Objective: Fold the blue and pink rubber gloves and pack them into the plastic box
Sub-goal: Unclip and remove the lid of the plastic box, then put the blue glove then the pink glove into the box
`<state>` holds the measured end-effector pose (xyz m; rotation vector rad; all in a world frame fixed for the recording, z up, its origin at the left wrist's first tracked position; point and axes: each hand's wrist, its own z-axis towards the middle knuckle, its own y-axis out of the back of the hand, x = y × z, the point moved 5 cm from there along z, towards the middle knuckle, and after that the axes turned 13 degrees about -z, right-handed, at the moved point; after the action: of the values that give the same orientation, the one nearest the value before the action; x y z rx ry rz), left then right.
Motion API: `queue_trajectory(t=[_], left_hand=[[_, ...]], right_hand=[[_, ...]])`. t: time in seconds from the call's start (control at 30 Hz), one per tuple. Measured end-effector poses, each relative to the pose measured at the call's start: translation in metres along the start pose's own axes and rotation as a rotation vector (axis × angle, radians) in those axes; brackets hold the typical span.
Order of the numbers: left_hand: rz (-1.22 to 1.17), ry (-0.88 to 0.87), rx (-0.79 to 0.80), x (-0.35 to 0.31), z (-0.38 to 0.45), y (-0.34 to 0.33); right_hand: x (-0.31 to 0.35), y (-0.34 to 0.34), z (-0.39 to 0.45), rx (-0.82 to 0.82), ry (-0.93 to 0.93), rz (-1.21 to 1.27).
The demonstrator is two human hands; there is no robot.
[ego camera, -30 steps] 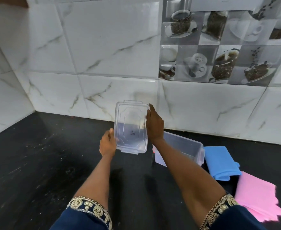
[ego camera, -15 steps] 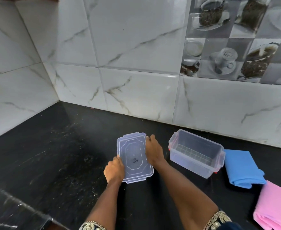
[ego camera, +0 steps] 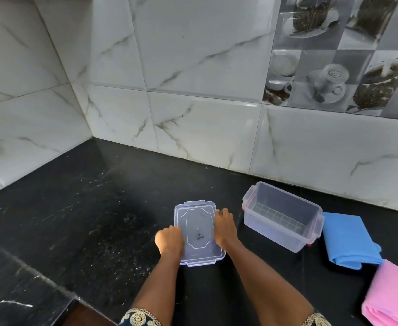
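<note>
- Box [ego camera: 285,228]: clear plastic, lidless and with nothing inside, standing upright on the black counter [ego camera: 75,220] close to the tiled wall [ego camera: 193,67]; a grid pattern shows on its floor and small red catches at its end walls.
- Lid [ego camera: 198,231]: clear plastic, lying flat on the counter just left of the box, with a gap between the two; a small dark mark sits near its centre.
- Left hand [ego camera: 169,240]: on the lid's left edge, at the near corner, fingers curled over the rim and gripping it.
- Right hand [ego camera: 225,228]: on the lid's right edge, between lid and box, fingers bent onto the rim and grasping it; the hand does not touch the box.
- Blue glove [ego camera: 348,238]: folded into a flat rectangle, lying on the counter just right of the box, its left edge close to or touching the box's right end; which of the two cannot be told.
- Pink glove [ego camera: 393,300]: folded, lying right of and nearer than the box, beyond the blue glove; its far corner meets the blue glove's near edge, and part of it is cut off by the frame.
- Sleeves [ego camera: 139,320]: dark blue with gold embroidered cuffs, visible at the bottom edge, nearer than the box.
- Wall: white marbled tiles behind the box, with a panel of coffee-cup tiles above it.
</note>
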<state>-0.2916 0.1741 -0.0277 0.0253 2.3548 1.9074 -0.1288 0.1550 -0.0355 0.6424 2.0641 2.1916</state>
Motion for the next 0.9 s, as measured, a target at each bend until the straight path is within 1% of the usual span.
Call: queue_trajectory(t=[0.17, 0.27, 0.37, 0.43, 0.5, 0.6, 0.7, 0.77, 0.83, 0.9], left_hand=[[-0.018, 0.114, -0.071, -0.023, -0.013, 0.027], [-0.066, 0.04, -0.117, -0.048, -0.013, 0.042], [-0.13, -0.036, -0.16, -0.078, -0.014, 0.059], [-0.15, -0.092, -0.198, -0.1, -0.017, 0.068], [-0.169, -0.157, -0.227, -0.121, -0.021, 0.077], [-0.177, -0.263, -0.279, -0.158, -0.03, 0.089], [-0.156, -0.402, -0.342, -0.203, -0.045, 0.097], [-0.16, -0.487, -0.387, -0.231, -0.058, 0.102], [-0.215, -0.571, -0.393, -0.26, -0.072, 0.105], [-0.283, -0.643, -0.384, -0.286, -0.086, 0.104]], right_hand=[[0.005, 0.008, -0.003, -0.113, 0.049, -0.087], [0.012, 0.021, -0.007, -0.179, 0.12, -0.074], [0.013, 0.05, -0.012, -0.258, 0.219, -0.032], [0.009, 0.077, -0.02, -0.366, 0.312, -0.039], [-0.007, 0.104, -0.029, -0.52, 0.348, -0.004], [-0.038, 0.135, -0.036, -0.617, 0.279, 0.0], [-0.075, 0.156, -0.039, -0.646, 0.155, 0.017], [-0.101, 0.17, -0.045, -0.712, 0.089, 0.009], [-0.129, 0.182, -0.055, -0.782, 0.026, -0.013], [-0.157, 0.189, -0.063, -0.789, -0.048, -0.004]])
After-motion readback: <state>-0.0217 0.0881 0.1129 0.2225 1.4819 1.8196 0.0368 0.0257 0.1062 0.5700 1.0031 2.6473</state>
